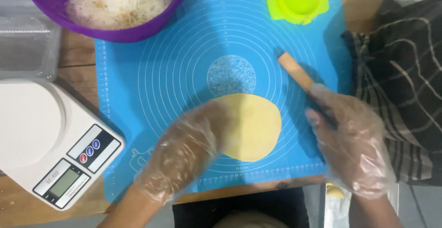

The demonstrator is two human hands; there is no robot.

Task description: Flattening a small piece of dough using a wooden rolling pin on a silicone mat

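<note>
1. The left hand point(186, 152), in a clear plastic glove, lies spread and flat, fingers resting on the left edge of the dough disc point(251, 126).
2. The right hand point(352, 140), also gloved, is closed around the dark end of a wooden rolling pin point(297, 73), which angles up and left just beside the dough.
3. The pale yellow dough disc lies flat on the blue silicone mat point(184, 71), below its centre.
4. A purple bowl point(110, 33) of shredded white filling sits at the mat's upper left, a lime-green dumpling mould point(297, 0) at its top.
5. A white kitchen scale point(50, 140) stands on the bench point(76, 62), left of the mat.
</note>
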